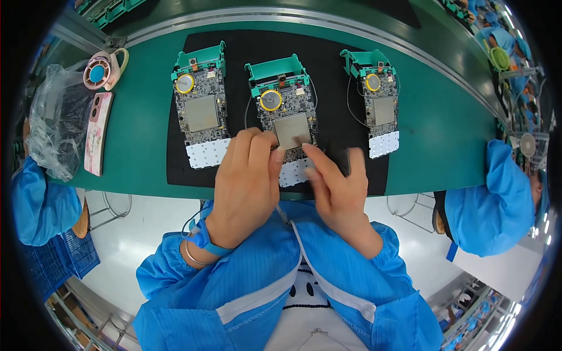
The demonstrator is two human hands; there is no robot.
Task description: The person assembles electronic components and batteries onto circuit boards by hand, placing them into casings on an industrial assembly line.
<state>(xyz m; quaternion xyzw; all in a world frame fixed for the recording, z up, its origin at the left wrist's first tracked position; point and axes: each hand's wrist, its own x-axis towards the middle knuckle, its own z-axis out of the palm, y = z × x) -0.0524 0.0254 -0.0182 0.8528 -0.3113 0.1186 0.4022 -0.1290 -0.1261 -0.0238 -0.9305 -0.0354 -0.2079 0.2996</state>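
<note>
In front of me lies the middle circuit board, with a yellow-rimmed coin cell, a square metal shield, a white dotted keypad sheet at its near end and a green plastic frame at its far end. The closed fingers of my left hand grip the board's left edge, the thumb beside the shield. My right hand is curled at the board's right side, index fingertip close to the shield. A blurred dark object shows among its fingers; its kind is unclear.
Similar boards lie left and right on a black mat over the green table. A pink phone, a small fan and a clear plastic bag are at left. Blue-sleeved people sit on both sides.
</note>
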